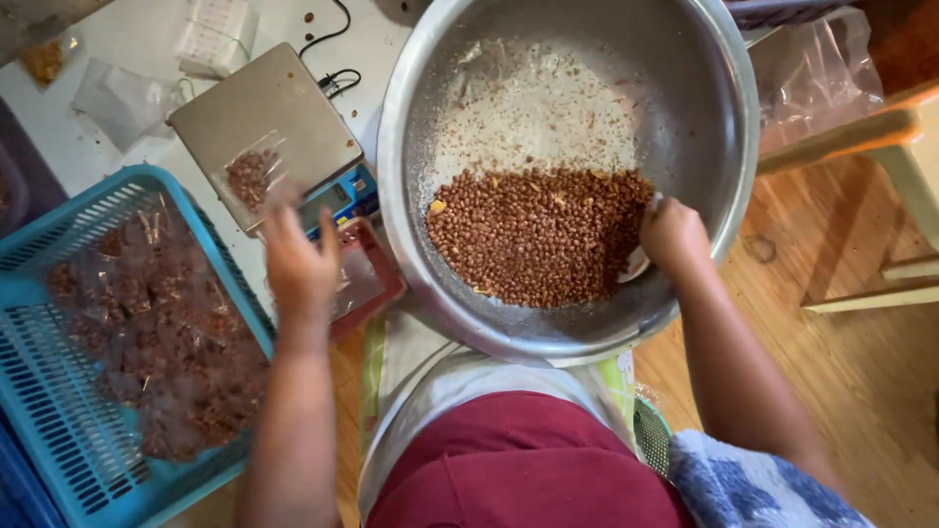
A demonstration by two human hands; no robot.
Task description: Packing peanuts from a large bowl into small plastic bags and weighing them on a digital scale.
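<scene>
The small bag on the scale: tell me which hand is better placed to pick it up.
Left, probably. The left hand hovers just beside the small bag on the scale, while the right hand is in the metal bowl.

— What sits in the wide round steel bowl (704, 117)?
— A heap of reddish-brown roasted peanuts (533, 235), piled at its near side, crumbs dusting the far wall.
— And on the flat grey scale (264, 112)?
— A small clear plastic bag of peanuts (250, 176), lying flat, partly filled.

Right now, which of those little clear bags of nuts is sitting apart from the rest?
The small bag on the grey scale, just beyond the left hand; the others lie heaped in the blue basket.
</scene>
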